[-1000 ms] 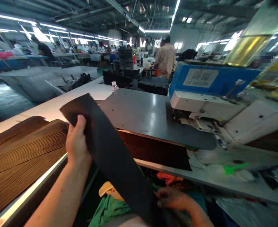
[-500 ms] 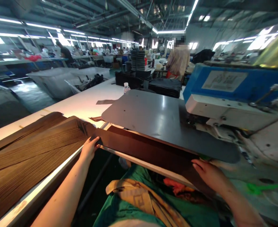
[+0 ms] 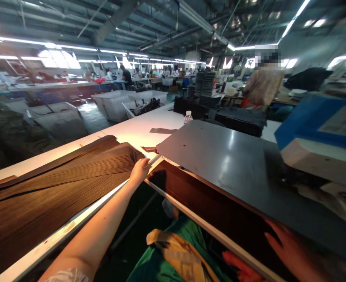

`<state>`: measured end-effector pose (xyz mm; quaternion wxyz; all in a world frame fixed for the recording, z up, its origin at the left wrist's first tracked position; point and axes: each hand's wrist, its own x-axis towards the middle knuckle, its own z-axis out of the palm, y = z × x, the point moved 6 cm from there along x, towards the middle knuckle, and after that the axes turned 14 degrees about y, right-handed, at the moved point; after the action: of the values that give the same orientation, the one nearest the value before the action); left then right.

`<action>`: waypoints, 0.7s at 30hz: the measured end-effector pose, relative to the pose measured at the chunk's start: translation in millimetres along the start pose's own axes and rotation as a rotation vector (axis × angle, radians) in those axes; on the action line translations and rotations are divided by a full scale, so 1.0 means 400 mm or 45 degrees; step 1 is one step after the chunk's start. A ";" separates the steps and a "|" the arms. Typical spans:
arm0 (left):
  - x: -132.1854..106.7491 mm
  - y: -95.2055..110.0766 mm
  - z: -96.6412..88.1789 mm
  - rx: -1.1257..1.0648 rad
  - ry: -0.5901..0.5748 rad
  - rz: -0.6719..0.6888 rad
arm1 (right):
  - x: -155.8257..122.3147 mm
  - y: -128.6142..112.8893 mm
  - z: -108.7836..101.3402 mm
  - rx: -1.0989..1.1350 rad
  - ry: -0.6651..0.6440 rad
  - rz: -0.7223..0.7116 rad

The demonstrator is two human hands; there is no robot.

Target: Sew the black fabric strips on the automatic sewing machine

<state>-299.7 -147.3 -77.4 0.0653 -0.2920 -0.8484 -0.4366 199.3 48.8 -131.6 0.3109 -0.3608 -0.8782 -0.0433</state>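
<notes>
My left hand (image 3: 140,170) reaches to the near right end of a fanned stack of dark brown strips (image 3: 84,184). Its fingertips touch or lie just beside the strip ends, fingers stretched out and holding nothing I can see. My right hand (image 3: 290,246), blurred, has fingers apart over the right part of a long dark trough (image 3: 208,203). A dark strip seems to lie in this trough, though its outline is hard to tell. Beyond the trough lies a smooth grey metal plate (image 3: 208,149).
At the right stands a blue and white machine (image 3: 322,137). A bottle (image 3: 188,116) and stacked black pieces (image 3: 237,119) sit behind the plate. A loose strip (image 3: 162,131) lies on the white table (image 3: 131,133). Another person (image 3: 263,86) stands beyond; white bins (image 3: 114,103) are at left.
Both hands have let go of the dark strip stretched between them. My left hand has moved to the stack, and my right hand has opened. The view has turned left.
</notes>
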 end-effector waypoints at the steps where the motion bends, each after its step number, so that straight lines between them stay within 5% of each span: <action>1: 0.021 -0.002 -0.025 0.101 -0.004 0.059 | -0.008 -0.009 0.003 -0.008 -0.009 -0.042; 4: 0.098 -0.016 -0.122 0.508 0.022 0.213 | -0.029 -0.021 -0.002 -0.011 -0.041 -0.062; 8: 0.183 -0.055 -0.230 0.770 -0.008 0.207 | -0.041 -0.024 -0.010 0.052 -0.116 0.057; 17: 0.177 -0.070 -0.268 0.751 -0.300 0.211 | -0.054 -0.050 0.007 0.145 -0.319 0.285; 21: 0.171 -0.049 -0.310 0.695 -0.145 0.107 | -0.021 -0.097 -0.031 0.208 -0.393 0.360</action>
<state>-384.7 -222.7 9.4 0.1117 -0.3225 -0.9241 -0.1718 184.8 11.5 -121.0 0.2041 -0.4562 -0.8567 0.1278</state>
